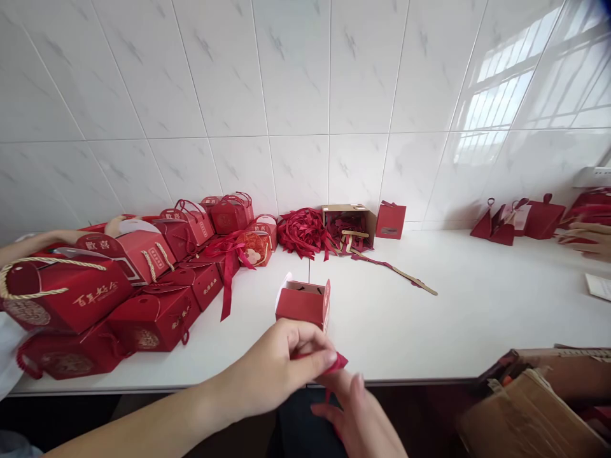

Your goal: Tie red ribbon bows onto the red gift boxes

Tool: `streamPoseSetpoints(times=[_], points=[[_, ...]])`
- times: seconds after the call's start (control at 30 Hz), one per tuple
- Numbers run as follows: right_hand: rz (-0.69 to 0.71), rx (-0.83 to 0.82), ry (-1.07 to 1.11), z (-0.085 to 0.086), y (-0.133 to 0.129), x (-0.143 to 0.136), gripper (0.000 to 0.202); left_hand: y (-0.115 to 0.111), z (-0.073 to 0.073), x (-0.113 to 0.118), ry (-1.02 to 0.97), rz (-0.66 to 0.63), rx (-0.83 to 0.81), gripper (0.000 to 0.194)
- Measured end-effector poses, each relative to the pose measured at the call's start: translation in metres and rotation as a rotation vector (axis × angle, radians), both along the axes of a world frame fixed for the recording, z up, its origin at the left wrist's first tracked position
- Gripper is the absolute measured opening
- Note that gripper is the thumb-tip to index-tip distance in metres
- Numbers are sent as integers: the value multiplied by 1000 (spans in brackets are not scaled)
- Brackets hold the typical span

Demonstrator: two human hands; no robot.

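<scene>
Near the table's front edge, my left hand (pixel 298 359) pinches a red ribbon (pixel 341 362) between thumb and fingers. My right hand (pixel 356 410) is just below and to the right, slightly blurred, its thumb raised. A narrow length of the ribbon hangs down into its curled fingers. Right behind my left hand stands a small red gift box (pixel 301 304) with its top open and white inner flaps showing; the hand hides its lower front. Whether the hand touches the box I cannot tell.
Red gift boxes (pixel 155 318) with handles are piled at left, where another person's hand (pixel 114 226) reaches in. Behind lie a heap of red ribbons (pixel 303 232), an open carton (pixel 372 222) and a ribbon strip (pixel 396 270). A cardboard box (pixel 529 407) stands front right; another hand (pixel 592 238) is far right.
</scene>
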State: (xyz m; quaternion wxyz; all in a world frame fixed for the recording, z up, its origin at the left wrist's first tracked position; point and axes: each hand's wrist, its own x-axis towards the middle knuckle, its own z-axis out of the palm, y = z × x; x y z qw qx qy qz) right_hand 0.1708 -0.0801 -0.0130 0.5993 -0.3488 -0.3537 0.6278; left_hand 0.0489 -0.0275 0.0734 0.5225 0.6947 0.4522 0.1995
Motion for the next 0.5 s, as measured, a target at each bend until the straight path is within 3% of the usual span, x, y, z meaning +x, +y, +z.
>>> streamPoseSetpoints(times=[0.1,0.17,0.27,0.37,0.5], points=[[79,-234,441,2,15,3,42,-9,-8,-2,165,-17,157,22],[56,-339,573,2,21,14,33,-15,-14,-8,244,-5,201,23],[-16,-413,596,-8,23,28,34,-24,-21,-20,279,47,188,29],[-40,-347,537,-24,23,37,35,-32,-27,-31,284,121,135,33],[-184,-325,483,-39,24,43,35,-40,-37,-42,232,167,13,35]])
